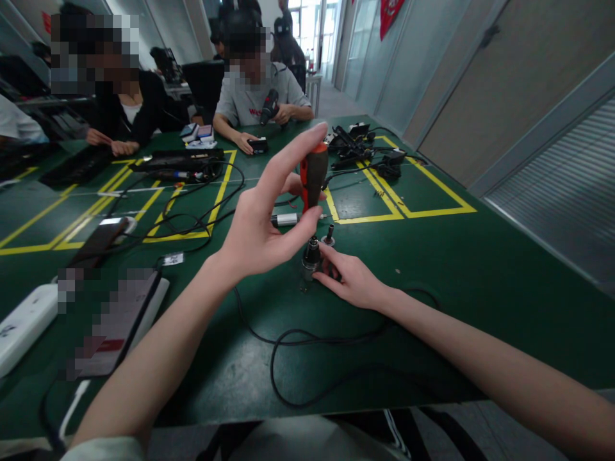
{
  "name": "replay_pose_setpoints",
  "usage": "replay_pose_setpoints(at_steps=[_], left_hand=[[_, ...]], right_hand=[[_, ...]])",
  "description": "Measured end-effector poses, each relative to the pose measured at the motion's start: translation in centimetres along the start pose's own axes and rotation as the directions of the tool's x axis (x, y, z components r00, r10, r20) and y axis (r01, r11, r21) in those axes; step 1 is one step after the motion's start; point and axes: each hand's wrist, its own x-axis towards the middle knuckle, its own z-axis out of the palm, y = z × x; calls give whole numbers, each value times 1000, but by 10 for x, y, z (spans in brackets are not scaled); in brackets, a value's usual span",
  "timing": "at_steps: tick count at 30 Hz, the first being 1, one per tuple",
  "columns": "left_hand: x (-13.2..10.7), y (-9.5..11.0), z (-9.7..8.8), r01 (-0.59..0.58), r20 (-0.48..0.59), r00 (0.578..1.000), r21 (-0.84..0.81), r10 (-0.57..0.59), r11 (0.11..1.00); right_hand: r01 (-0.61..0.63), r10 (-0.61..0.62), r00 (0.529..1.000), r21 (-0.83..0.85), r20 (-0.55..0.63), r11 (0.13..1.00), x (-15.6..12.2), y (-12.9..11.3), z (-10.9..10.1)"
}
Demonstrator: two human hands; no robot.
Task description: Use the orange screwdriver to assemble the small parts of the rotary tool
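My left hand is raised over the green table, fingers curled round the orange and black handle of a screwdriver that stands upright. Its tip goes down into a small dark metal connector on the table. My right hand rests on the table and pinches that connector from the right with thumb and fingers. A second small metal part stands just behind it. A silver cylinder lies behind my left hand.
A black cable loops across the near table. A white power strip and a notebook lie at left. Two people sit across the table; one holds a power drill. Black chargers and cables lie at the far right.
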Motion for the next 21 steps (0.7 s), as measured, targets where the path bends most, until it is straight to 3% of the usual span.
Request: replay_pose_setpoints(at_steps=[7, 21], left_hand=[[0, -4, -2, -27, -13, 1000, 104, 28, 994], [2, -3, -2, -26, 2, 1000, 55, 26, 998]], right_hand=[[1, -1, 1000, -7, -2, 1000, 0, 1, 0], [7, -7, 1000, -4, -6, 1000, -1, 1, 0]])
